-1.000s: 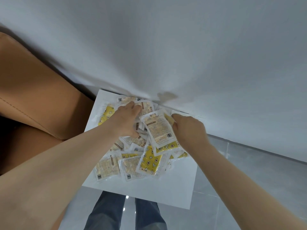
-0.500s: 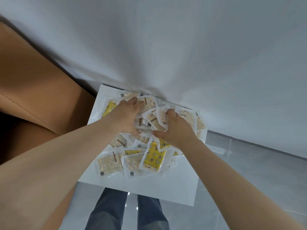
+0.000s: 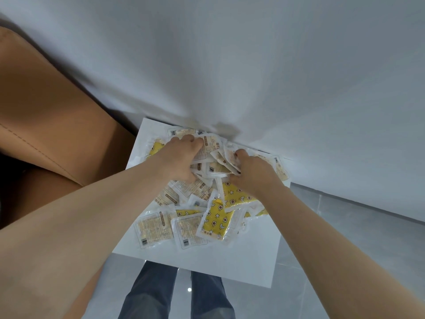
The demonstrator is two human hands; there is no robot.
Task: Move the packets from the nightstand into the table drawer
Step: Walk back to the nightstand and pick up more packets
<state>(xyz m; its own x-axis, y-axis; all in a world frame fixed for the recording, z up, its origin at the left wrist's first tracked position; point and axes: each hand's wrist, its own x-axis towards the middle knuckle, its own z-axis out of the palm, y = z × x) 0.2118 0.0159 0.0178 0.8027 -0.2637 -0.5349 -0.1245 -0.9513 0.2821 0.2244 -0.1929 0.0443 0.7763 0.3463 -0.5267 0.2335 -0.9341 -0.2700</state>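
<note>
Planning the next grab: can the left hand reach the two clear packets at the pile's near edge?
Probably yes: the clear packets lie uncovered on the nightstand, though the left hand grips packets farther back.

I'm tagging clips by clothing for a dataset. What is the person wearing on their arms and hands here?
Nothing. The left hand and right hand are bare: no gloves, rings or watch in view. The left forearm and right forearm are uncovered, no sleeve showing up to the frame's edge. Below, dark blue-grey trousers show.

Right hand (image 3: 251,175) closed in, bunching packets (image 3: 221,165)
</note>
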